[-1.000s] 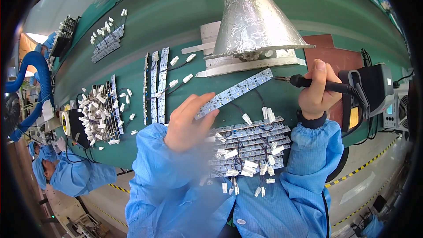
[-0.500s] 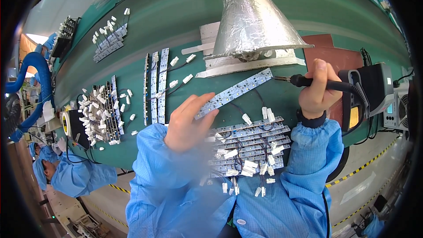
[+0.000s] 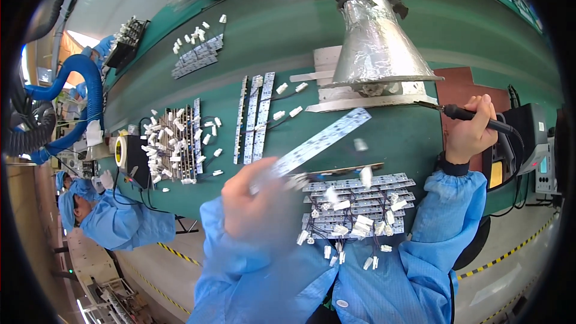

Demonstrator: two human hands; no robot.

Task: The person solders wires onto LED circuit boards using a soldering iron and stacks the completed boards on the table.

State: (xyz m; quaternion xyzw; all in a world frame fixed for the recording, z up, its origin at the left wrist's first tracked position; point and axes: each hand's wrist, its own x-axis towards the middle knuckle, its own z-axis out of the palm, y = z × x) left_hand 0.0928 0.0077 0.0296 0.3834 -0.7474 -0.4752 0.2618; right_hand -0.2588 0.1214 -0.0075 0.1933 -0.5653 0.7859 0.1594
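My left hand point(image 3: 251, 198), partly smeared by motion, pinches the near end of a narrow white LED circuit board point(image 3: 324, 141). The board slants up and away to the right, and a blurred white connector hangs below it. In my right hand point(image 3: 473, 133) is a soldering iron point(image 3: 461, 113), held like a pen. Its tip points left, just in front of the white slab under the hood and apart from the board. Close in front of me lies a stack of similar boards point(image 3: 360, 195), with dark wires and white plugs.
A foil-covered fume hood point(image 3: 384, 45) stands behind the board. Several wired strips point(image 3: 264, 117) lie left of it, beside a dense bundle point(image 3: 174, 147). At the right are a soldering station point(image 3: 528, 135) and a yellow sponge point(image 3: 496, 174). A co-worker point(image 3: 114, 210) sits far left.
The iron tip, earlier at the board's far end, is now away from it to the right. My left hand has drawn the board back and tilted it more steeply. The whole view has shifted.
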